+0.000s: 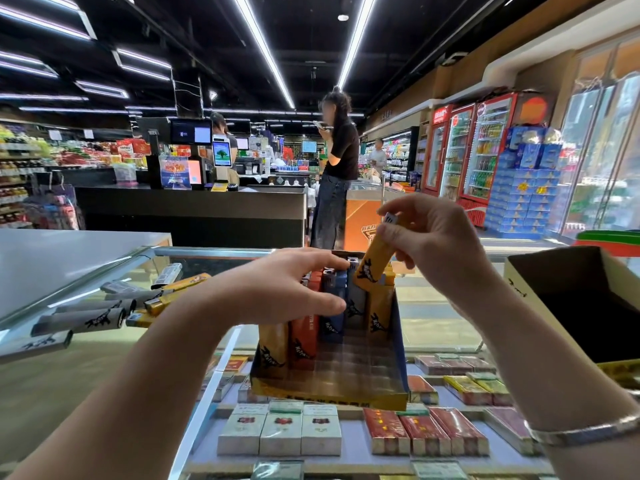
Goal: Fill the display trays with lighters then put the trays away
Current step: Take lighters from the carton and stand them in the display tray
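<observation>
Head view: right hand (436, 237) pinches a yellow lighter (375, 261), tilted, its lower end just above the display tray (329, 393).
Left hand (287, 285), fingers curled, rests on the standing lighters (311, 327) left of that grip; bare tray slots lie below and nearer. Loose lighters (93, 317) lie well left on the glass counter (433, 317).

Near half of the yellow cardboard display tray (329, 393) lies bare, open from above. Far half packed with upright yellow, red and blue lighters (304, 337). Left hand (287, 285) covers the left rows; right hand (433, 237) with a tilted yellow lighter (374, 265) blocks the right rear. Loose grey and yellow lighters (104, 313) clutter the glass counter (433, 320) to the left; open dark cardboard box (571, 299) stands right.
</observation>
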{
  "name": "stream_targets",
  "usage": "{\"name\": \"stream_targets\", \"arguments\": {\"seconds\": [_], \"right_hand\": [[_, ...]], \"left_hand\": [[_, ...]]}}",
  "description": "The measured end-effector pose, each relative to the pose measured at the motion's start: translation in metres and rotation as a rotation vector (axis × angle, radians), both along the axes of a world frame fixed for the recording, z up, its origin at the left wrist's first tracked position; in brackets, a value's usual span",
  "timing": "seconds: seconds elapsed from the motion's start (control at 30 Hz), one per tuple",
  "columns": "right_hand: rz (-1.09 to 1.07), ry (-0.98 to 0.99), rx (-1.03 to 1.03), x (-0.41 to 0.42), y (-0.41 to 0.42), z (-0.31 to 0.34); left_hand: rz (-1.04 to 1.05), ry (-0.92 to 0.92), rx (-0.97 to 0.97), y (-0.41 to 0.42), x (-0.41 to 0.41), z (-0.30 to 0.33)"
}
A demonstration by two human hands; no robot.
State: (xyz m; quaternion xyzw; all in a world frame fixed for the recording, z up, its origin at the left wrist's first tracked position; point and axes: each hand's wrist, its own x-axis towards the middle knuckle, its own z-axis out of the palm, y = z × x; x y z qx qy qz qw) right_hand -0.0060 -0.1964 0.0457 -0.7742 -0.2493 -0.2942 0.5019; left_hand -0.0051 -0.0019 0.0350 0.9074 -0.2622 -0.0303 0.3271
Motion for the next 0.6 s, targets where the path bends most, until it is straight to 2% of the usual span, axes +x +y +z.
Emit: {"name": "stream_targets", "arguments": {"seconds": [0.3, 0.43, 0.6], "right_hand": [[-0.082, -0.026, -0.49, 0.0029, 0.001, -0.0056], [-0.095, -0.027, -0.636, 0.0017, 0.0022, -0.0074], [-0.106, -0.021, -0.715, -0.001, 0.0026, -0.0058]], "left_hand": [[0.059, -0.074, 0.004, -0.0021, 0.0002, -0.0017], [0.064, -0.077, 0.01, -0.0035, -0.0004, -0.0017], [0.07, -0.07, 0.011, -0.0043, 0.0001, -0.0019]]}}
